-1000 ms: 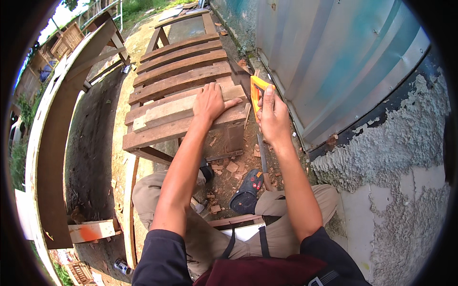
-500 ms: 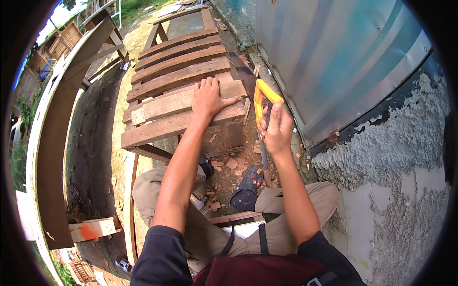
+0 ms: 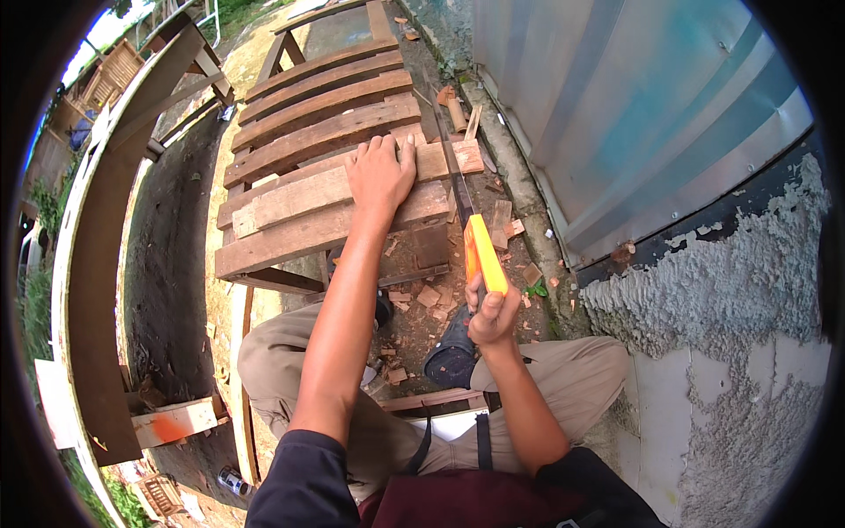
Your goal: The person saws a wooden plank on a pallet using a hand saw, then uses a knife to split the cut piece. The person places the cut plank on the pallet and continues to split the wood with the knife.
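Note:
My right hand (image 3: 495,312) is closed around the yellow handle of a handsaw (image 3: 484,255). The saw's dark blade points away from me and crosses a short wooden board (image 3: 304,195) near its right end; how deep it sits in the wood, I cannot tell. My left hand (image 3: 380,172) presses on that board from above, its fingers bent over the far edge. Beneath the board is a slatted wooden bench (image 3: 330,239), and the board's right end (image 3: 471,157) juts out past the slats.
Wood offcuts (image 3: 429,297) and chips lie on the ground by my dark clog (image 3: 451,356). A corrugated metal sheet (image 3: 616,114) and a rough plastered wall (image 3: 722,282) stand close on the right. Along the left runs a long wooden frame (image 3: 97,290), with a can (image 3: 232,480) near its foot.
The right hand has drawn the saw nearer to me, and the blade now shows across the board. My left thumb has moved in toward the fingers. The board's end sticks out farther right.

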Demonstrator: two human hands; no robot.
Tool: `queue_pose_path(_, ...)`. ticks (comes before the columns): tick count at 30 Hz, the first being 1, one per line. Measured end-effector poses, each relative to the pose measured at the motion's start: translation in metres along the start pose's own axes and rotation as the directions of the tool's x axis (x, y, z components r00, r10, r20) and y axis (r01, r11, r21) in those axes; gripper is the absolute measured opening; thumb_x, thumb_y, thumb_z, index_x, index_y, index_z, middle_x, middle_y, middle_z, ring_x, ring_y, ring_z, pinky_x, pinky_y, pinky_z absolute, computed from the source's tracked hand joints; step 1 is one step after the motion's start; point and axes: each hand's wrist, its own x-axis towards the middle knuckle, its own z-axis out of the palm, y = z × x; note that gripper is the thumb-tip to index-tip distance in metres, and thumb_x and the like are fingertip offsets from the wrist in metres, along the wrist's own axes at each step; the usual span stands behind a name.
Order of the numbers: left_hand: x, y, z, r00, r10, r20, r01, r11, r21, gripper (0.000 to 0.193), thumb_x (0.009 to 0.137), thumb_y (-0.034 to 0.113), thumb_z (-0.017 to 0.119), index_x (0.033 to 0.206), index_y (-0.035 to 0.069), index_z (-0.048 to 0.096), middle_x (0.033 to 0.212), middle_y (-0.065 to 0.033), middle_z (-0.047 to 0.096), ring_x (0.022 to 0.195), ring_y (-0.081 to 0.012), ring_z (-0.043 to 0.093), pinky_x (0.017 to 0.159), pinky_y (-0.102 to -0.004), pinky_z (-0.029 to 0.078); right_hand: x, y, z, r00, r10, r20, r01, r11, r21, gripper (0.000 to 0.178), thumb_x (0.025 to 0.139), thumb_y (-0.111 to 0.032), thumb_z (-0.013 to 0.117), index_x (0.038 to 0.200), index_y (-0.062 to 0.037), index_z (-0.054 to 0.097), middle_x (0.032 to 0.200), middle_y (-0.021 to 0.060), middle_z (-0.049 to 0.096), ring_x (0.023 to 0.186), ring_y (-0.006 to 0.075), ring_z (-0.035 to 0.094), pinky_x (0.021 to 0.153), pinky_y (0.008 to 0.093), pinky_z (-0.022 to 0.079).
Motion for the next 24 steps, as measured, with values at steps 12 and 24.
queue_pose_path(12,0.004,0.014,0.005,0.992,-0.08,-0.101,0.086,0.995,0.05,0.038,0.089,0.036,0.055,0.099,0.004,0.074,0.106,-0.011,0.07,0.105,-0.0313,0.06,0.094,-0.047,0.042,-0.005,0.0,-0.018,0.999,-0.023,0.027,0.023,1.0,0.001,0.079,0.097,-0.074,0.038,0.083,0.0018,0.057,0.059,0.0017,0.049,0.05,0.0086,0.047,0.046,0.0242,0.034)
queue_pose_path(24,0.011,0.015,0.003,0.991,-0.127,-0.042,0.128,0.991,0.032,0.042,0.087,0.035,0.053,0.094,0.002,0.077,0.103,-0.0129,0.071,0.103,-0.0313,0.06,0.095,-0.0477,0.042,-0.127,0.022,-0.068,0.996,-0.089,0.015,0.09,0.994,-0.063,0.084,0.094,-0.08,0.031,0.075,-0.0009,0.053,0.06,0.0037,0.05,0.049,0.0135,0.051,0.046,0.0263,0.039)
